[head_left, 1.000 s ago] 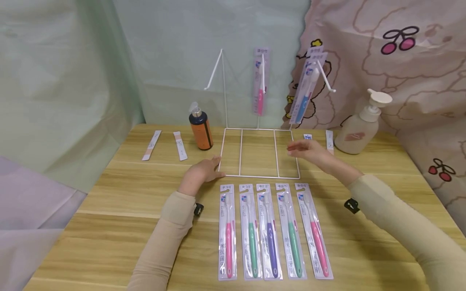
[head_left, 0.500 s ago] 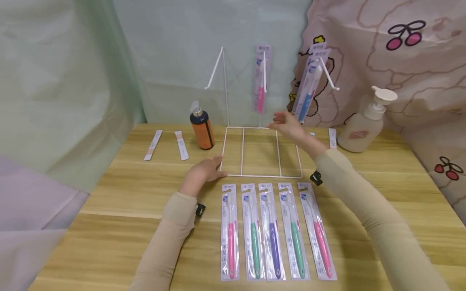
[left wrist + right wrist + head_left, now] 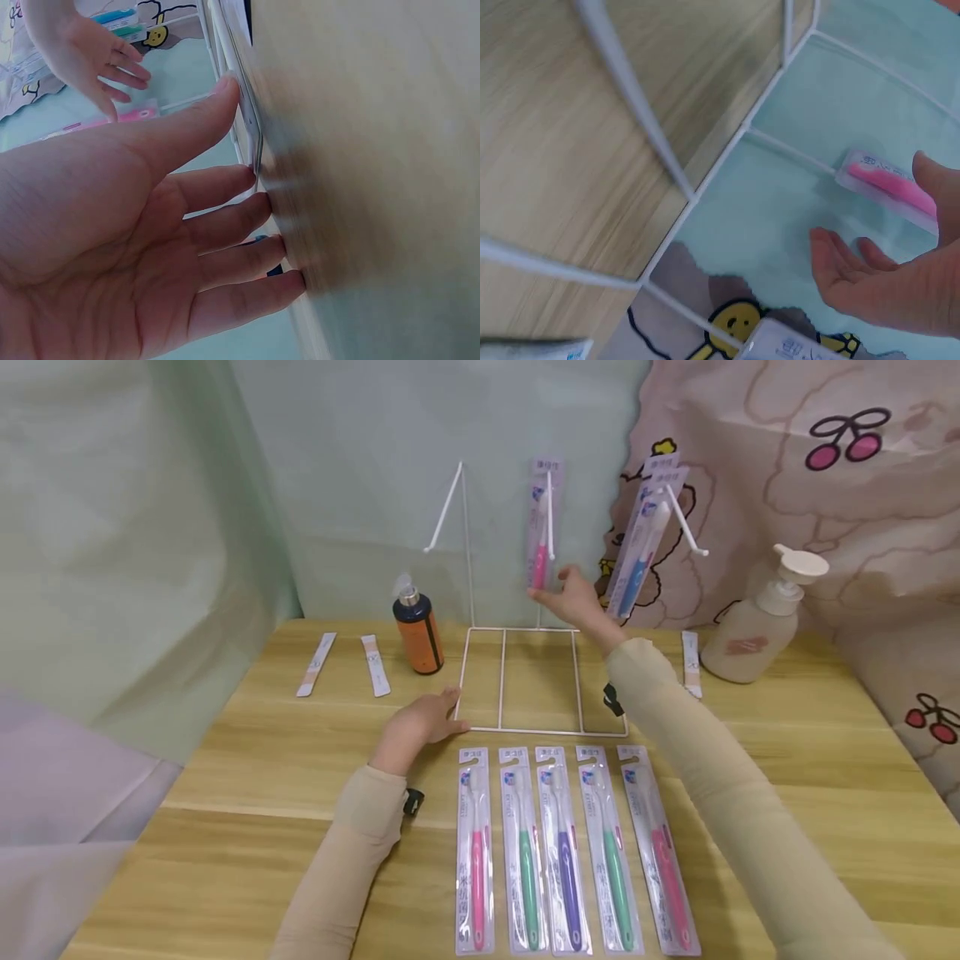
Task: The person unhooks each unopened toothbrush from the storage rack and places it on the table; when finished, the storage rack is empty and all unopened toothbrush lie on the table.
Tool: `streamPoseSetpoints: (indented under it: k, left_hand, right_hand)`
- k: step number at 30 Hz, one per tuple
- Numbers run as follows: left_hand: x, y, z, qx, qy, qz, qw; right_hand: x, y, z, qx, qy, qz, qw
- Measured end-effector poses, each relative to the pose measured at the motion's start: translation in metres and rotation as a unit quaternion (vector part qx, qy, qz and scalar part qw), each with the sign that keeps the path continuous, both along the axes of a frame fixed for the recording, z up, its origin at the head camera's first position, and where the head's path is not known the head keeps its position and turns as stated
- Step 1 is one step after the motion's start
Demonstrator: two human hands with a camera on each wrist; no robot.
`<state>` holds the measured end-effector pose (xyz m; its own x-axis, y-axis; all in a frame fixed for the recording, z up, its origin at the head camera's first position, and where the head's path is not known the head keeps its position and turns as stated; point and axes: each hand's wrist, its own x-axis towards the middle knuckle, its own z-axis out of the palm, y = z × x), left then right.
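Observation:
My left hand (image 3: 420, 724) rests at the front left corner of a white wire display rack (image 3: 540, 732). In the left wrist view its thumb lies against the wire and its fairly straight fingers touch the table. Below the middle hook, my right hand (image 3: 576, 602) is raised, its fingers spread around nothing. Nearest to it hangs a packaged pink toothbrush (image 3: 541, 560), whose lower end lies behind the thumb in the right wrist view (image 3: 889, 184); contact cannot be told. Packaged toothbrushes, the front one blue (image 3: 636, 578), hang on the right hook. The left hook (image 3: 444, 510) bears nothing.
Several packaged toothbrushes (image 3: 564, 860) lie in a row before the rack. An orange and dark pump bottle (image 3: 420, 639) stands left of it, a pale pump bottle (image 3: 753, 635) at right. Printed strips (image 3: 375, 666) lie on the wooden table (image 3: 247, 827).
My right hand has moved left and up, from the rack's right side to the lower end of the hanging pink toothbrush. The left hand stays at the rack's corner.

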<state>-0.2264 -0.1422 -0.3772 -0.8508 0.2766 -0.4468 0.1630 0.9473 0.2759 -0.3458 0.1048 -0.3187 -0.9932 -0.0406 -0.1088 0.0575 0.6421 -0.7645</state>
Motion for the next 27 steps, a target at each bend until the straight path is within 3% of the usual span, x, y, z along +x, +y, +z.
streamPoseSetpoints:
  k: [6,14,20,27]
  left_hand:
    - [0.003,0.006,-0.002,0.009,0.012,-0.007,0.9999]
    - [0.005,0.005,0.001,0.005,0.012,-0.008,0.9999]
    - [0.005,0.001,0.001,-0.004,0.005,-0.004,1.0000]
    - [0.004,-0.001,0.003,-0.011,0.004,-0.004,0.9999]
  right_hand:
    - [-0.003,0.004,0.003,0.034,0.035,-0.027,0.998]
    - [0.003,0.008,0.003,0.057,0.094,0.032,0.993]
    - [0.017,0.017,0.002,0.082,0.124,0.056,0.987]
    - [0.036,0.025,-0.003,0.075,0.153,0.081,0.982]
